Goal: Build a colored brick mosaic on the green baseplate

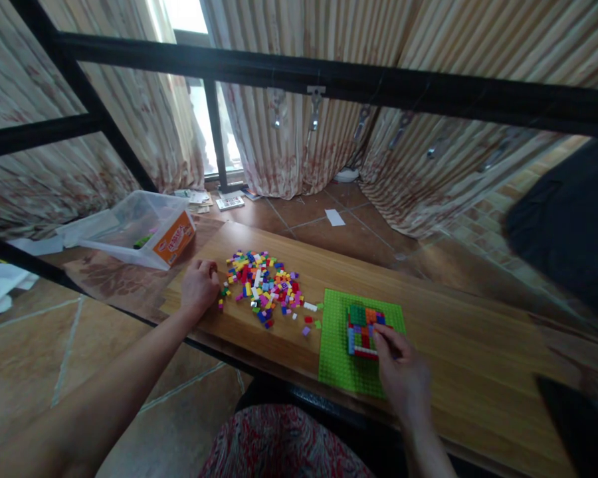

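Note:
A green baseplate (333,352) lies on the wooden bench top, carrying a block structure (359,326) of toy bricks in green, orange, blue and red. Over the structure's right side is my right hand (402,362), thumb and forefinger pinched together at its top; whatever they hold is too small or hidden to name. To the left spreads a pile of loose toy bricks (264,282) in many colours. My left hand (199,287) rests on the wood at the pile's left edge, fingers curled in, and I cannot see anything inside them.
A clear plastic bin (129,229) with an orange label stands at the bench's left end, a few green pieces inside. A black metal rail (299,73) with hanging clips crosses ahead. Curtains (289,153) hang behind, and papers (335,217) lie on the tiled floor.

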`<state>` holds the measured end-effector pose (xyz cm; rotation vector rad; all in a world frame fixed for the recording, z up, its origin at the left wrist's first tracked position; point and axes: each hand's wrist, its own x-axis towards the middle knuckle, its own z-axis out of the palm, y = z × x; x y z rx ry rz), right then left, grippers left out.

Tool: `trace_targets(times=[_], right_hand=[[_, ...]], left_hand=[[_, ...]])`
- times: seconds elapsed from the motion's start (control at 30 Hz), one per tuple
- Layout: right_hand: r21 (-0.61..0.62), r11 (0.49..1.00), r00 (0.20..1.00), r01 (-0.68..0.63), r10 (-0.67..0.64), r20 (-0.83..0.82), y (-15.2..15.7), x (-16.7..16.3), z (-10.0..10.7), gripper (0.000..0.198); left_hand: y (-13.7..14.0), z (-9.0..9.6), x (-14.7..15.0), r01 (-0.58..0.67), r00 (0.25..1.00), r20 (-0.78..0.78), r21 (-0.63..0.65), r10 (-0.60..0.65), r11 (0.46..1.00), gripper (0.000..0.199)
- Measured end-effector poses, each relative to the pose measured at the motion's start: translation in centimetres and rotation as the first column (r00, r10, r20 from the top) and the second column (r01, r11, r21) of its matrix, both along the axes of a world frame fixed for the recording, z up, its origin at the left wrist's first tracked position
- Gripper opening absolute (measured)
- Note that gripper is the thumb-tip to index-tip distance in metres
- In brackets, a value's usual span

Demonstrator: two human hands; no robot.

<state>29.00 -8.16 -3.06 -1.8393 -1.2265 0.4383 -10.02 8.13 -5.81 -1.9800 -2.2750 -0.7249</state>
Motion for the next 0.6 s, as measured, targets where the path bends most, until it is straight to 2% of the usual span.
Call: trace_targets(times=[0.2, 0.3, 0.6], right_hand=[[-0.001, 0.998, 0.997, 0.070, -0.069, 0.032, 0.1, 2.0, -0.7, 0.038], [0.019, 0.998, 0.997, 0.065, -0.065, 0.043, 0.4, 2.0, -0.9, 0.038], [-0.048, 0.994, 0.993, 0.095, -0.091, 0.079, 1.9, 1.2, -0.9, 0.035]], left_hand=[[0.1, 0.2, 0.0, 0.005, 1.000, -0.003, -0.004, -0.005, 1.000, 0.026], [0.1, 0.3, 0.0, 0.004, 1.000, -0.001, -0.001, -0.004, 1.000, 0.026], [0.2, 0.2, -0.2, 0.015, 1.000, -0.004, -0.002, -0.015, 1.000, 0.027]])
